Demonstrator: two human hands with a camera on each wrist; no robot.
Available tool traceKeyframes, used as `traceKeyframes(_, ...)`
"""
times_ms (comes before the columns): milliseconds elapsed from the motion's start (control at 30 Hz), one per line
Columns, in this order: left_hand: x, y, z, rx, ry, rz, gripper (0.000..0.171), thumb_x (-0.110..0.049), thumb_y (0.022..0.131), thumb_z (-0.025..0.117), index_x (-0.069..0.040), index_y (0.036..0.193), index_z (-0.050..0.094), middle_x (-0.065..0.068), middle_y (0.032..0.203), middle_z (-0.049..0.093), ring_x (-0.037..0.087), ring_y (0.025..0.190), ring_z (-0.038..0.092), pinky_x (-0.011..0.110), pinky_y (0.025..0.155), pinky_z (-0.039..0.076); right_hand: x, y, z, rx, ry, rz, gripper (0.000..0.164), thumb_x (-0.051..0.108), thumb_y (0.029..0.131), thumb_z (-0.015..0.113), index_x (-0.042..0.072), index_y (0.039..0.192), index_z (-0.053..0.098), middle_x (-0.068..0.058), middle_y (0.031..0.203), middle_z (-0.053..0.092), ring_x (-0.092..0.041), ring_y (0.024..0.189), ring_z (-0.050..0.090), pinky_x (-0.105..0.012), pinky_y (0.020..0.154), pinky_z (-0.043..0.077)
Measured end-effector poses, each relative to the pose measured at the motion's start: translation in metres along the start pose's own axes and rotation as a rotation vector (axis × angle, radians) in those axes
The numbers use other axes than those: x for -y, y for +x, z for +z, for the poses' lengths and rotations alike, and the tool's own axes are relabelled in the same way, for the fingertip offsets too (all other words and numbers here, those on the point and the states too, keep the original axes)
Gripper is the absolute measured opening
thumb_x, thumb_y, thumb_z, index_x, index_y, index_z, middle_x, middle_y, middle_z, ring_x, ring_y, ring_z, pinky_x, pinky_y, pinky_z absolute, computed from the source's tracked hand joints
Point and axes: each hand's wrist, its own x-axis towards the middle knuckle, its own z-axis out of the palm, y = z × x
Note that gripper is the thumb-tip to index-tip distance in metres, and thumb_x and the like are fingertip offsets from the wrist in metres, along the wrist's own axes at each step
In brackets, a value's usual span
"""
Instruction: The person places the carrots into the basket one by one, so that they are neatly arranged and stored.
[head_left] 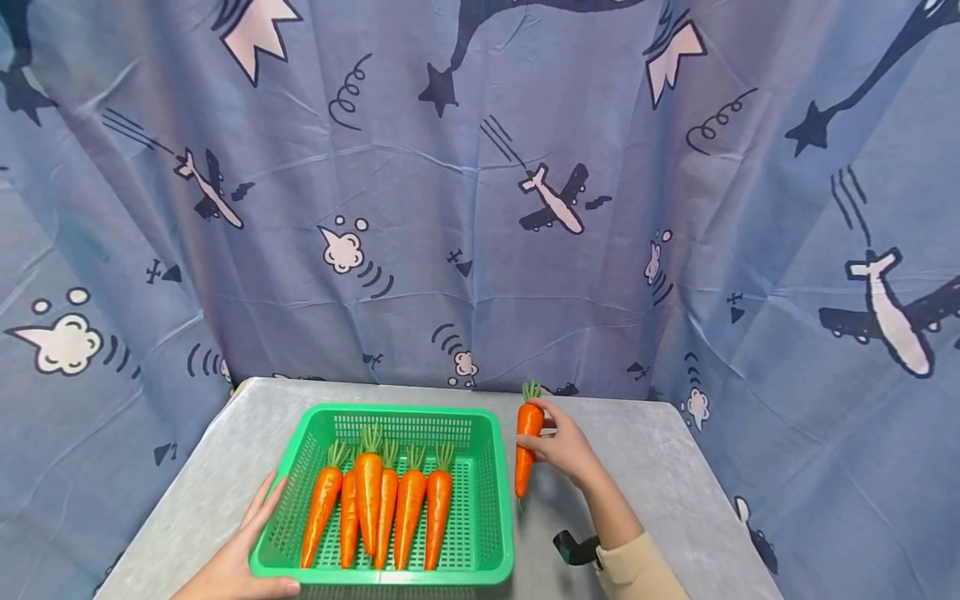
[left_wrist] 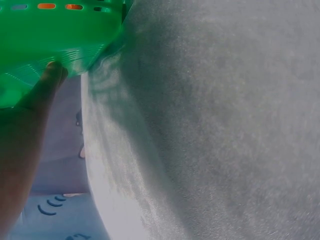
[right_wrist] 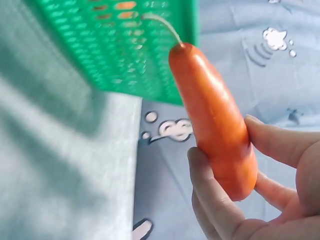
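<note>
An orange carrot with short green tops hangs nearly upright, tip down, just right of the green plastic basket. My right hand pinches it between thumb and fingers near its upper part. The right wrist view shows that carrot up close, its thin root end towards the basket. Several more carrots lie side by side in the basket, tops towards the back. At the basket's front left corner rests my left hand, fingers straight along the side and thumb along the front. The left wrist view shows one digit against the basket wall.
A grey-white table carries the basket. Behind and at both sides hangs a blue curtain printed with planes and clouds. A black strap sits by my right wrist, near a beige sleeve.
</note>
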Motion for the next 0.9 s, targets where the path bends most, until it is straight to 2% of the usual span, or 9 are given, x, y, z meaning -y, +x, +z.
traceKeyframes(267,-0.002,-0.001,0.000,0.012,0.001,-0.027,0.119,-0.018,0.079,0.085,-0.016,0.164,0.003,-0.009,0.169,-0.014,-0.027,0.135,-0.003,0.024,0.090,0.044,0.030,-0.003,0.013,0.051,0.067,-0.050,0.069,0.011,0.085,0.081,0.017,0.146,0.051,-0.025,0.131,0.053,-0.030,0.093,0.065,-0.041,0.070,0.061)
traceKeyframes(500,-0.001,-0.001,0.001,0.010,-0.010,-0.022,0.120,-0.017,0.078,0.086,-0.015,0.164,0.003,-0.008,0.169,-0.014,-0.026,0.136,-0.002,0.022,0.091,0.043,0.053,-0.002,0.034,0.186,0.096,-0.109,0.064,0.011,0.091,0.076,0.013,0.148,0.047,-0.026,0.129,0.053,-0.028,0.092,0.065,-0.044,0.073,0.061)
traceKeyframes(700,0.001,-0.001,0.001,-0.001,0.004,0.005,0.121,-0.017,0.076,0.087,-0.013,0.164,0.004,0.001,0.170,-0.012,-0.024,0.138,-0.001,0.022,0.091,0.043,0.066,-0.001,0.051,0.261,0.110,-0.140,0.061,0.007,0.095,0.070,0.014,0.149,0.044,-0.026,0.129,0.051,-0.029,0.092,0.064,-0.050,0.078,0.059)
traceKeyframes(900,0.000,0.000,0.001,-0.003,-0.002,0.005,0.120,-0.017,0.077,0.086,-0.013,0.164,0.004,0.003,0.170,-0.011,-0.023,0.138,-0.001,0.023,0.091,0.043,0.077,0.001,0.068,0.318,0.128,-0.134,0.059,0.006,0.093,0.071,0.018,0.145,0.046,-0.025,0.125,0.049,-0.027,0.092,0.067,-0.050,0.077,0.060)
